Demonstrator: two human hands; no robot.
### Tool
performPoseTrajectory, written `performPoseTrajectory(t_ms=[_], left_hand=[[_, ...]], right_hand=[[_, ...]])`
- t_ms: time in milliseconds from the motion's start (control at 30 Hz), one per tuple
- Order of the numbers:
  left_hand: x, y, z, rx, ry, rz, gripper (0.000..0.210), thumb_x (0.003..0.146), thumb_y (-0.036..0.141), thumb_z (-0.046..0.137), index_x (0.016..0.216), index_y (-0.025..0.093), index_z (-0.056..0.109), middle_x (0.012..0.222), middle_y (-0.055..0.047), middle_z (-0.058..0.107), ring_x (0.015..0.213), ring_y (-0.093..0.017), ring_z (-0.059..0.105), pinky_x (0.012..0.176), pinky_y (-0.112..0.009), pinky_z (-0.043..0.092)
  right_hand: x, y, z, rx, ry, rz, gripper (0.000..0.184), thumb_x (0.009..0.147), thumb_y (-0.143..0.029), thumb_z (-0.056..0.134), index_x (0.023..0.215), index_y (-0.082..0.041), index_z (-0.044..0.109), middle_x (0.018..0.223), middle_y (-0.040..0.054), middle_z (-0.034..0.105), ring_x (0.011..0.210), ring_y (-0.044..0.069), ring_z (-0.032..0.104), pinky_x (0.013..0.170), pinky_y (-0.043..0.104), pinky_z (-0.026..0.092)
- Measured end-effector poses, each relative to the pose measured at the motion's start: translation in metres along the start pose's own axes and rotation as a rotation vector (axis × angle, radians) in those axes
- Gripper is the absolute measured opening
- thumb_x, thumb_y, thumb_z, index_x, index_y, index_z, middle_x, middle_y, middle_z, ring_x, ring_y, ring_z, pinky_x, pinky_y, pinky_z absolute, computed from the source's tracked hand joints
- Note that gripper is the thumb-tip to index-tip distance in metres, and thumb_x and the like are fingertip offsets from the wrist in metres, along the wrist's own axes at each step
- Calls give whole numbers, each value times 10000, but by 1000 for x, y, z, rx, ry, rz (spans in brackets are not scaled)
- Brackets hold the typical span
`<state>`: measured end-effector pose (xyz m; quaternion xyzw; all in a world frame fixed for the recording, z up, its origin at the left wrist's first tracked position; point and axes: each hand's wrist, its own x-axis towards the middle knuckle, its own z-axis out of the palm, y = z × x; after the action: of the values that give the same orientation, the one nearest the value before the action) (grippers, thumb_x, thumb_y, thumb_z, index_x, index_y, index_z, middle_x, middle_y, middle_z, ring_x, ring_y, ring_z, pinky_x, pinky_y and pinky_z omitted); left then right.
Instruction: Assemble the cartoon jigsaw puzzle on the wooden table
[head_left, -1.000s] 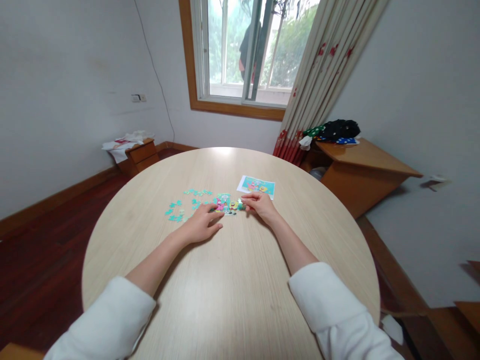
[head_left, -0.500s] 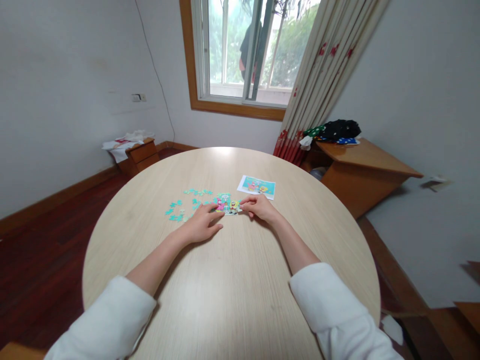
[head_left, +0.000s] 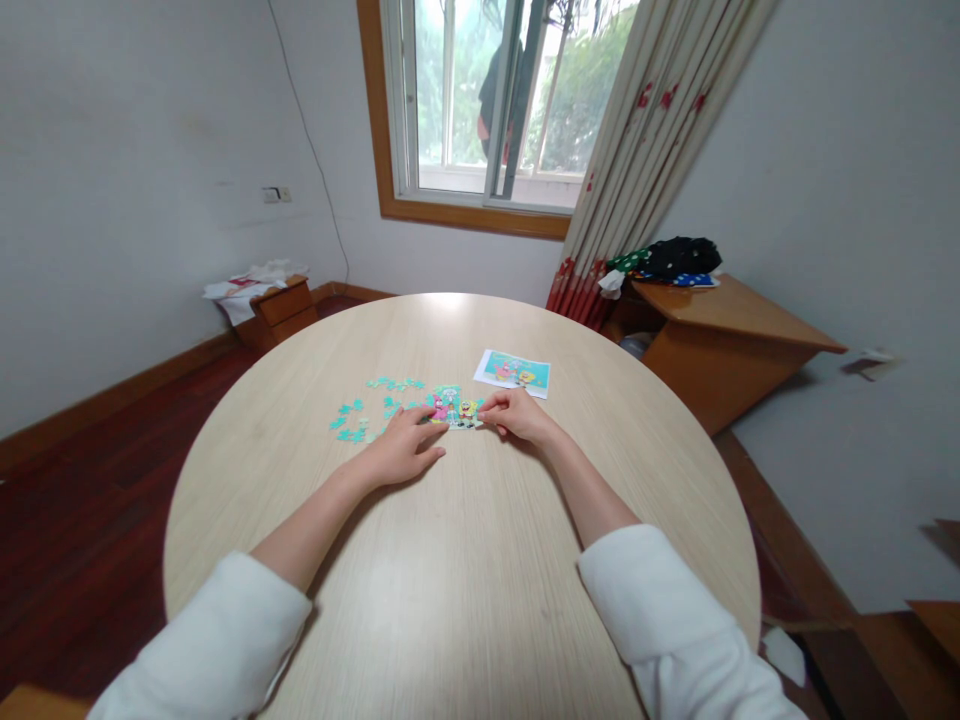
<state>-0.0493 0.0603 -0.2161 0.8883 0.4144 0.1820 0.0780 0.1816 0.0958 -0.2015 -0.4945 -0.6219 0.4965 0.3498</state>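
A partly joined jigsaw puzzle (head_left: 453, 412) with cartoon figures in pink, yellow and teal lies on the round table. My left hand (head_left: 405, 445) rests at its left side, fingers spread and their tips touching the joined part. At the right edge of the puzzle, my right hand (head_left: 517, 414) pinches a small puzzle piece (head_left: 481, 414), mostly covered by the fingertips. Loose teal puzzle pieces (head_left: 351, 434) lie to the left of my left hand, with more loose pieces (head_left: 396, 384) in a row behind it.
A printed picture card (head_left: 517, 372) with the same cartoon figures lies behind my right hand. The round wooden table (head_left: 420, 600) stands before a window. Clothes (head_left: 679, 260) lie on a wooden cabinet (head_left: 742, 310) at the right; a small drawer unit (head_left: 289, 310) is at the left.
My right fingertips have shifted very slightly at the puzzle's right edge. My left hand keeps its place, and the loose pieces have not moved.
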Motion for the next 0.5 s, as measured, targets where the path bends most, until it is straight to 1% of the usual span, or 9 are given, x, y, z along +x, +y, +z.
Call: performPoseTrajectory(t_ms=[233,500], left_hand=[[1,1,-2,-15,1,2,347,831,327,549,1153,210,600,1315,-147,475,1217,-299,431,1019,-505,322],[1,2,-2,-18,-19,-7,356,838,316,535,1161,181,601,1317,-171,466,1223,-306,425,1022,-504,317]], right_hand=[[3,3,1,0,-7,-13,163,578,-262,691,623,-119,626,346,-58,467,315,49,381,336,176,257],[2,1,1,-5,-20,-28,172,580,-264,694,614,-117,612,350,-58,464,327,43,370,348,172,232]])
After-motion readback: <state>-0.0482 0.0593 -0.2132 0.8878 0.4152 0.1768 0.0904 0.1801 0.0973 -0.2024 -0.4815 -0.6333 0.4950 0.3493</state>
